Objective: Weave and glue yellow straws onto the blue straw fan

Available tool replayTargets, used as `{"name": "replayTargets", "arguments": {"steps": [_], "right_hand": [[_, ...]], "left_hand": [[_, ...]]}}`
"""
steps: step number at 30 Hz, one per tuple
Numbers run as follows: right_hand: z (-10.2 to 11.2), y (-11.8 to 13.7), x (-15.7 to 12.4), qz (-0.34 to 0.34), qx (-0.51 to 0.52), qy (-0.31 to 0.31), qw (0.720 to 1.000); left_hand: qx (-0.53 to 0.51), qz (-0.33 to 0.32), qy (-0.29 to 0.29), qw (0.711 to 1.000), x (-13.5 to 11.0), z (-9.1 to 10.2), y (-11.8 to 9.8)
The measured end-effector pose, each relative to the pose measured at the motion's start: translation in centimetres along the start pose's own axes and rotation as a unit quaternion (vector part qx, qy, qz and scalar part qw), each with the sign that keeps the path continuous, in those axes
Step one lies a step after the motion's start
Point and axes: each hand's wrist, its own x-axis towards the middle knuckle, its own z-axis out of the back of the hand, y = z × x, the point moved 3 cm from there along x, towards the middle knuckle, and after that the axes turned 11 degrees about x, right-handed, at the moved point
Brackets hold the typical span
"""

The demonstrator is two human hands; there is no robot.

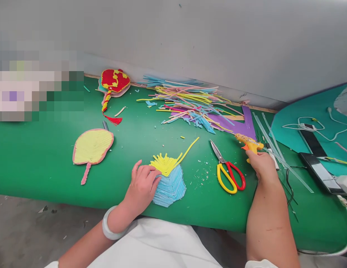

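There's one ridged blue-and-yellow piece (170, 191) on the smooth green table (134, 137), left hand's (143, 182) loosely spread fingers touching its left edge. Right hand's (262, 165) wrapped around one glue gun (254, 144). Also one pair of metal-bladed scissors (222, 160), one roundish yellow fan (92, 146).

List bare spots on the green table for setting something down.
Barest: the left end of the table, left of the yellow fan; and between that fan and the left hand. Between the blue piece and the scissors it's open but littered with scraps. Crowded: back middle, with the strips; right side, with the glue gun, glue sticks and black device.
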Motion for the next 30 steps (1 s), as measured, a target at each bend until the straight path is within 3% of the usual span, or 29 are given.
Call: {"name": "replayTargets", "arguments": {"steps": [3,9,14,17,20,22,26,30], "right_hand": [[0.0,0.7,-0.7,-0.047,0.134,-0.028,0.989],[0.2,2.7,-1.5,-0.071,0.347,-0.027,0.935],[1.0,3.7,-2.6,-0.088,0.422,-0.011,0.902],[1.5,4.3,-3.5,-0.090,0.452,-0.035,0.887],[2.4,5.6,-5.2,-0.037,0.457,-0.088,0.884],[3.1,6.8,-7.2,0.009,0.470,-0.091,0.878],[2.9,9.0,-12.0,-0.006,0.435,0.060,0.898],[1.6,10.1,-16.0,-0.011,0.399,0.158,0.903]], "left_hand": [[0.012,-0.015,0.011,1.000,0.2,-0.3,-0.5],[0.028,-0.023,0.025,0.999,0.5,-0.8,-0.9],[0.045,-0.023,0.026,0.998,0.7,-0.8,-1.0],[0.051,-0.026,0.032,0.998,0.9,-0.8,-1.1],[0.044,-0.032,0.044,0.998,1.0,-0.8,-1.1],[0.037,-0.035,0.048,0.998,1.0,-0.8,-1.1],[0.031,-0.040,0.042,0.998,0.8,-0.9,-1.1],[0.019,-0.048,0.038,0.998,0.5,-0.9,-1.2]]}}
